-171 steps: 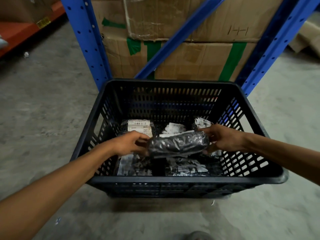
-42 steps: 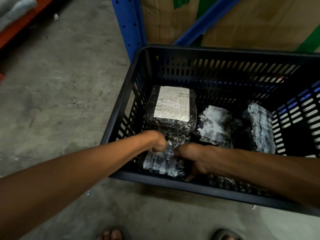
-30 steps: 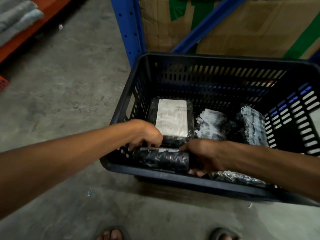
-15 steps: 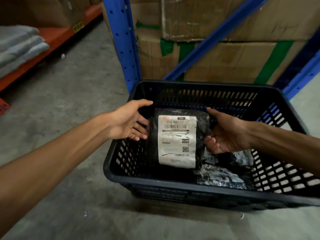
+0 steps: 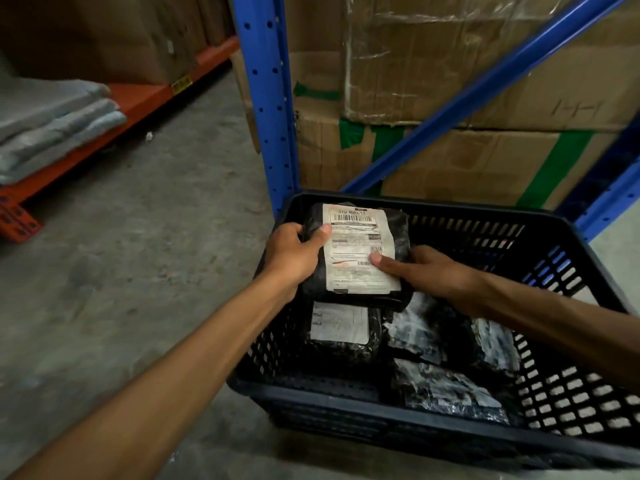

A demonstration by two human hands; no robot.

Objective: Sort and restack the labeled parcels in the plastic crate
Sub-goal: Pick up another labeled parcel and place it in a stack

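Note:
A black plastic crate (image 5: 408, 424) stands on the concrete floor. Above its far left corner I hold a black-wrapped parcel (image 5: 360, 251) with a white shipping label facing up. My left hand (image 5: 294, 254) grips its left edge, thumb on the label. My right hand (image 5: 422, 268) holds its right side, thumb pressed on the label's lower right. Below it in the crate lies a second labeled parcel (image 5: 341, 327). More black parcels (image 5: 450, 389) with crumpled labels fill the crate's right half.
A blue rack upright (image 5: 268, 98) and diagonal brace (image 5: 485, 84) rise just behind the crate, with taped cardboard boxes (image 5: 467, 150) behind them. An orange shelf (image 5: 114, 116) at the left carries folded grey cloth (image 5: 52, 119). Bare concrete floor (image 5: 138, 254) lies left of the crate.
Half a second ago the parcel hung between my open palms; now both hands grip it with thumbs on the label, higher and toward the crate's far left corner. The view has shifted left.

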